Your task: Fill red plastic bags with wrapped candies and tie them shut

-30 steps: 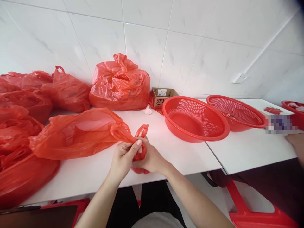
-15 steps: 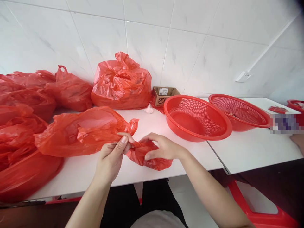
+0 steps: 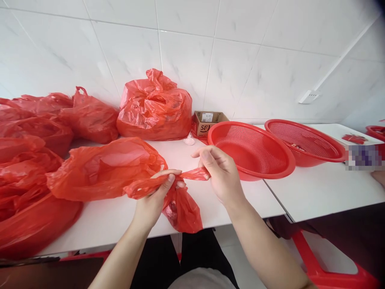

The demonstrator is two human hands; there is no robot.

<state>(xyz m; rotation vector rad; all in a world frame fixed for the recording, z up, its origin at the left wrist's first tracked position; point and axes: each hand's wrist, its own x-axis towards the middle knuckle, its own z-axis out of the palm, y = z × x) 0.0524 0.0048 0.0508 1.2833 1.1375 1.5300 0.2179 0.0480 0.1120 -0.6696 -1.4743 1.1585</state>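
Since the last frame, the right hand [image 3: 224, 176] has risen from the small red bag's [image 3: 188, 210] body and now pinches a taut strip at centre. The left hand [image 3: 153, 202] grips the bag's gathered neck; its body sits lower centre, overlapping the table's [image 3: 261, 198] edge.

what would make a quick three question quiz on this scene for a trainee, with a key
1. Which container stands by the wall between the large upright red bag and the nearer red perforated basket?

2. True or false: the left hand and the right hand both hold thin red plastic.

3. Fill in the missing word: the wall behind is faced with large pale ____.

Key: 1. the cardboard box; 2. true; 3. tiles.
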